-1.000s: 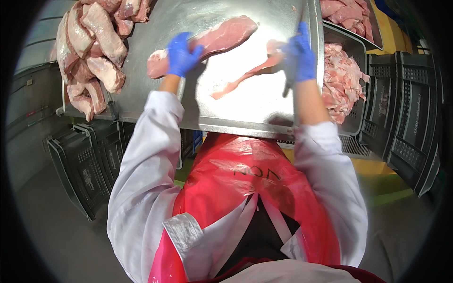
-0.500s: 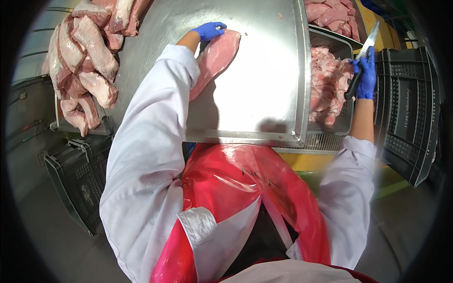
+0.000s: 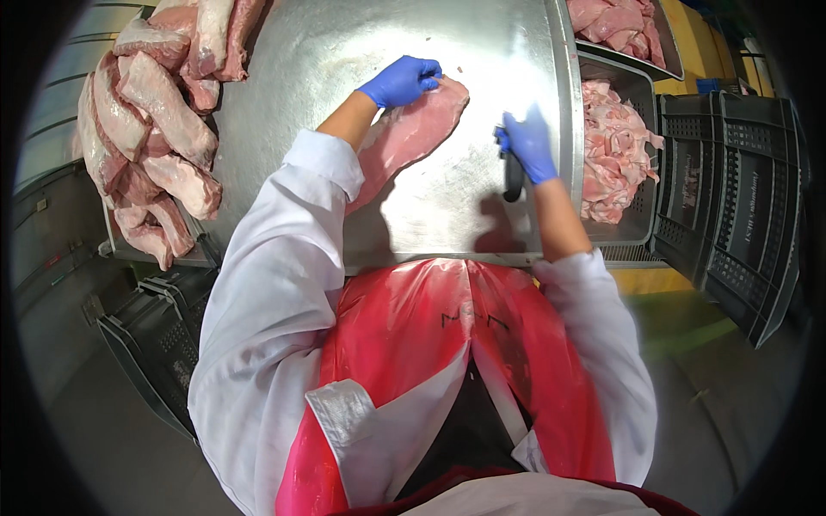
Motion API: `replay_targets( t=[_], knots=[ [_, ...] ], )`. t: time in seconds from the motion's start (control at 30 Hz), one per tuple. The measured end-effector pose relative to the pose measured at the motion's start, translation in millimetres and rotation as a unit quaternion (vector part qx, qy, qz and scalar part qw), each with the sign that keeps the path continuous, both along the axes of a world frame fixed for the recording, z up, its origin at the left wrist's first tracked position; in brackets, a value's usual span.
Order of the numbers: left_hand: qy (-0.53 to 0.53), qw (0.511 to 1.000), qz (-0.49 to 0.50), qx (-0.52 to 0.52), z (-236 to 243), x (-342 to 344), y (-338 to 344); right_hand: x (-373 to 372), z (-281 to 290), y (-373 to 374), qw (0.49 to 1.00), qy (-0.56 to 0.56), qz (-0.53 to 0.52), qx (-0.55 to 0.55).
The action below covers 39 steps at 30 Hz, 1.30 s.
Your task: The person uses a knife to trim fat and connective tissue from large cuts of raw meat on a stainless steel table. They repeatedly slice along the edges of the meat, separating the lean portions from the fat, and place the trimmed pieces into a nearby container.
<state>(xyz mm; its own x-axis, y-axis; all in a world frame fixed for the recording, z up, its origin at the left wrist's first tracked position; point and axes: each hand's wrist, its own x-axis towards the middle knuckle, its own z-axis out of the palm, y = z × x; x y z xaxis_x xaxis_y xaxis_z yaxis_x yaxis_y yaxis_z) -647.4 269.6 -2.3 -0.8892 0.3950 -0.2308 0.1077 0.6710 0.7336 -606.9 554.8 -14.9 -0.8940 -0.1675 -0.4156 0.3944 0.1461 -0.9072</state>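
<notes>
My left hand (image 3: pixel 400 82), in a blue glove, pinches the upper end of a long pink piece of meat (image 3: pixel 407 129), which lies slanted on the steel work surface (image 3: pixel 301 60). My right hand (image 3: pixel 527 146), also gloved, grips a knife by its black handle (image 3: pixel 514 179) over the steel to the right of the meat. The knife's blade is hard to make out against the bright metal.
Several large meat pieces (image 3: pixel 146 120) are piled at the left. A bin of pale trimmings (image 3: pixel 615 150) sits at the right, below a tray of pink meat (image 3: pixel 615 26). Dark plastic crates (image 3: pixel 748 215) stand far right, another (image 3: pixel 146 344) lower left.
The thin strip seen earlier has left the steel. My right hand swung out over the trimmings bin and came back leftward. My left hand and the meat have shifted slightly right.
</notes>
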Motion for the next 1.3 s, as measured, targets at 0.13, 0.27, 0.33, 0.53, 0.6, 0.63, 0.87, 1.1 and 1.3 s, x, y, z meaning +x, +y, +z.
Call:
replay_targets(
  t=[0.13, 0.27, 0.33, 0.53, 0.6, 0.63, 0.87, 1.1, 1.3],
  knots=[
    [0.053, 0.998, -0.024, -0.013, 1, -4, 0, -21, 10, -60, 0.994, 0.005, 0.100, 0.040],
    [0.059, 0.998, -0.015, -0.017, -2, -2, 1, -3, 8, -40, 0.981, -0.046, 0.185, 0.041],
    [0.049, 0.999, 0.001, -0.007, -7, 1, -3, 31, 31, -8, 0.964, -0.077, 0.246, 0.067],
    [-0.022, 0.999, 0.024, 0.036, 10, -1, 2, -2, 9, -44, 0.977, -0.017, 0.208, 0.041],
    [0.032, 0.999, -0.016, -0.006, 7, -6, 3, -17, 15, -59, 0.976, -0.081, 0.200, 0.018],
    [0.058, 0.997, -0.034, -0.025, 4, -8, 1, -19, 15, -60, 0.972, -0.105, 0.211, 0.010],
    [0.041, 0.990, 0.019, 0.131, 2, -15, -13, 38, 36, -32, 0.963, -0.046, 0.264, 0.033],
    [0.055, 0.994, -0.014, 0.097, 26, -27, -3, 31, 27, -69, 0.965, -0.055, 0.250, 0.057],
    [0.065, 0.993, -0.042, 0.089, 42, -35, 1, 39, 19, -87, 0.978, -0.056, 0.199, -0.012]
  ],
)
